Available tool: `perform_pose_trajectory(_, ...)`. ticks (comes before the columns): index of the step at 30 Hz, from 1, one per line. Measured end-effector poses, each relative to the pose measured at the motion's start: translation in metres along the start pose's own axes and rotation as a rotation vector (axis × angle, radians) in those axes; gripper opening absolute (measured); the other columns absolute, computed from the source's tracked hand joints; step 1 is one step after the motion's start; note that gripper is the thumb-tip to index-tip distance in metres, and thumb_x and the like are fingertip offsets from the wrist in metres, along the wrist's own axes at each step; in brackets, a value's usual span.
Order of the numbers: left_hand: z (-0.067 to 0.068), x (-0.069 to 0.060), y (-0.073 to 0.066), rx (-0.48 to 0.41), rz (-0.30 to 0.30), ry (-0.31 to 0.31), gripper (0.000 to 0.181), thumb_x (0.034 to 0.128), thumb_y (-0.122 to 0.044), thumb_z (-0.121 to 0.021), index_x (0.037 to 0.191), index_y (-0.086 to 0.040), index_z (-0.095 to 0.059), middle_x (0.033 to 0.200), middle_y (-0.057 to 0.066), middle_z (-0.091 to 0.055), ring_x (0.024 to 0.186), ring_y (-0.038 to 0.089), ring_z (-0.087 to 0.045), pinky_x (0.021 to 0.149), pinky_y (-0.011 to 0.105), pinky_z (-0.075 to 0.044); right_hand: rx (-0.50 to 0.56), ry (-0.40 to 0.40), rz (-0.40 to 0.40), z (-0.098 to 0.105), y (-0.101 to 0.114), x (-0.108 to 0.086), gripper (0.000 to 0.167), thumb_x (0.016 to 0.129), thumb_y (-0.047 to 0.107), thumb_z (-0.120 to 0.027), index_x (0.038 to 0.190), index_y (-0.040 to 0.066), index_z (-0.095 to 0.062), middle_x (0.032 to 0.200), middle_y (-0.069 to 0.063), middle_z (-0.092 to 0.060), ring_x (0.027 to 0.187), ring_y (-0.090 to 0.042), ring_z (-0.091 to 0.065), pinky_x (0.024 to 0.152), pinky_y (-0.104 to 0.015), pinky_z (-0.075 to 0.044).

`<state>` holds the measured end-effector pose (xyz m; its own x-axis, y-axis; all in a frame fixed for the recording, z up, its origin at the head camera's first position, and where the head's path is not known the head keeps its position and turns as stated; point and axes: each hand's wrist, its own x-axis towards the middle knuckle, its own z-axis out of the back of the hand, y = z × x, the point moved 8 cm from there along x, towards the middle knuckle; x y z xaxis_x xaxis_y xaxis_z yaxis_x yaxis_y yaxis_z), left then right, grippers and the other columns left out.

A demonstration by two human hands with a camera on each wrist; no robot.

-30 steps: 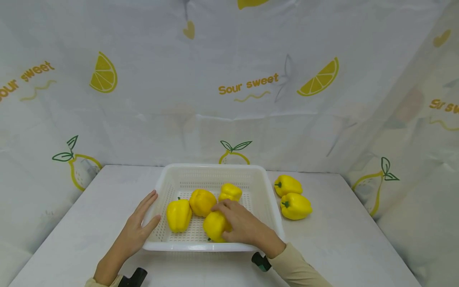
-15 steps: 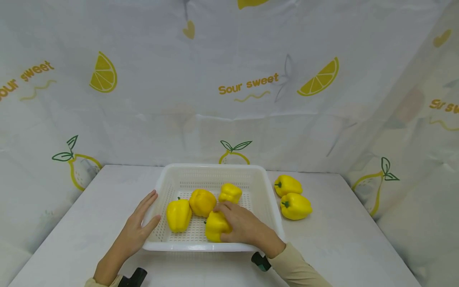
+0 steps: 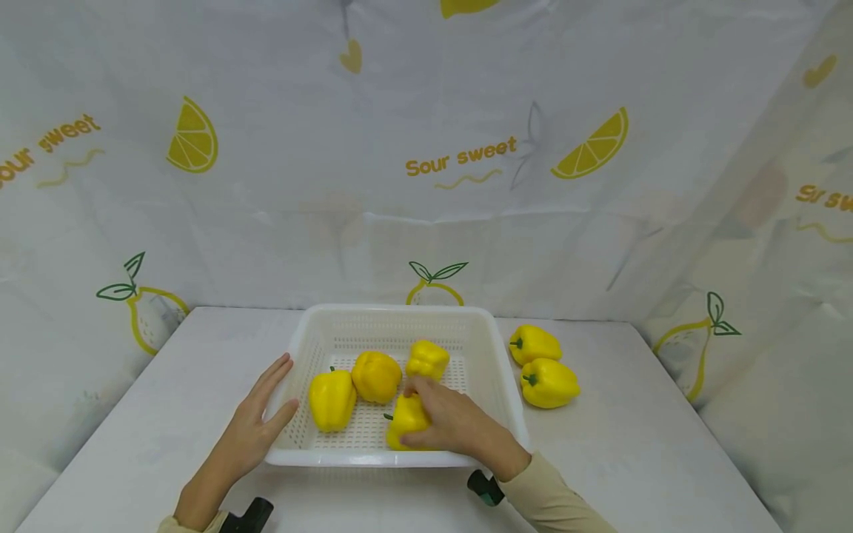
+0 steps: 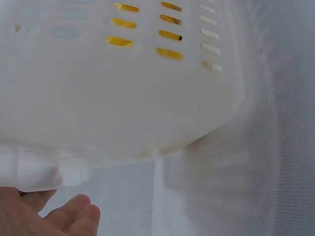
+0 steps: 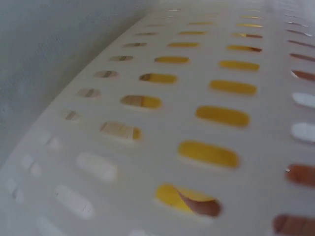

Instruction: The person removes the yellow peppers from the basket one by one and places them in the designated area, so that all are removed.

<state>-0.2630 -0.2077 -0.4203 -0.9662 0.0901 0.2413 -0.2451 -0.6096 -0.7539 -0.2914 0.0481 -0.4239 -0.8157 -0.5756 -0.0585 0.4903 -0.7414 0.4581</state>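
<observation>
In the head view my right hand [image 3: 453, 418] grips a yellow bell pepper [image 3: 405, 418] inside the white slotted basket [image 3: 393, 460], near its front wall. The fingers cover the pepper's right side; its green stem points left. Three more yellow peppers lie in the basket: one at the left [image 3: 332, 400], one in the middle [image 3: 377, 377], one farther back [image 3: 427, 359]. My left hand [image 3: 256, 414] rests at the basket's left rim with its fingers extended. In the right wrist view, yellow pepper and parts of the hand show through slots in the basket wall [image 5: 147, 167].
Right of the basket, two yellow peppers, a rear one [image 3: 536, 345] and a nearer one [image 3: 550, 383], lie together on the white table [image 3: 620, 459]. A white lemon-print curtain [image 3: 300, 185] hangs behind and beside the table.
The pepper under my right hand has turned, its stem swinging from the front to the left, and shifted slightly right. My left hand and the other peppers stay where they were.
</observation>
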Motion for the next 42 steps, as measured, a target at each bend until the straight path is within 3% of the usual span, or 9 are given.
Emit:
perform_pose_trajectory(8,-0.0001,-0.0009,0.0007,0.005,0.001,-0.001,0.061,0.0982,-0.020,-0.057,0.152,-0.002,-0.034,0.163,0.020,-0.023,0.147,0.050,-0.022,0.112,0.074,-0.023,-0.066,0.011,0.016,-0.0023,0.0014,-0.0002,0.065,0.078,0.032,-0.081,0.135,0.018,-0.053,0.142,-0.008,-0.053,0.114,-0.022,-0.060,0.093,-0.047,-0.056)
perform_pose_trajectory(13,0.0002,-0.0004,0.0007,-0.001,-0.005,-0.002,0.061,0.0982,-0.020,-0.057,0.152,-0.002,-0.034,0.163,0.020,-0.023,0.147,0.050,-0.022,0.111,0.074,-0.024,-0.058,0.009,0.022,-0.0022,0.0009,0.0001,0.069,0.078,0.038,-0.082,0.136,0.016,-0.053,0.146,-0.010,-0.052,0.127,-0.027,-0.057,0.103,-0.050,-0.052)
perform_pose_trajectory(17,0.0000,-0.0005,0.0012,-0.002,-0.002,-0.001,0.062,0.0982,-0.019,-0.057,0.152,-0.001,-0.034,0.163,0.021,-0.023,0.147,0.051,-0.021,0.112,0.074,-0.023,-0.042,0.021,0.017,-0.0035,-0.0009,0.0003,0.068,0.079,0.037,-0.082,0.135,0.014,-0.051,0.145,-0.011,-0.053,0.123,-0.025,-0.059,0.103,-0.047,-0.052)
perform_pose_trajectory(24,-0.0007,-0.0007,0.0010,-0.006,0.000,0.000,0.061,0.0982,-0.019,-0.057,0.152,-0.001,-0.034,0.163,0.020,-0.022,0.147,0.051,-0.021,0.112,0.074,-0.022,-0.050,0.018,0.018,-0.0048,-0.0031,0.0005,0.065,0.077,0.034,-0.083,0.129,0.013,-0.051,0.134,-0.010,-0.059,0.103,-0.017,-0.059,0.090,-0.038,-0.056)
perform_pose_trajectory(42,0.0001,-0.0004,0.0004,-0.004,0.001,0.000,0.062,0.0980,-0.019,-0.058,0.153,-0.003,-0.033,0.164,0.019,-0.022,0.148,0.049,-0.021,0.112,0.074,-0.023,-0.025,0.042,-0.029,-0.0038,-0.0032,-0.0034,0.068,0.077,0.033,-0.084,0.133,0.012,-0.054,0.144,-0.014,-0.053,0.119,-0.028,-0.061,0.101,-0.048,-0.053)
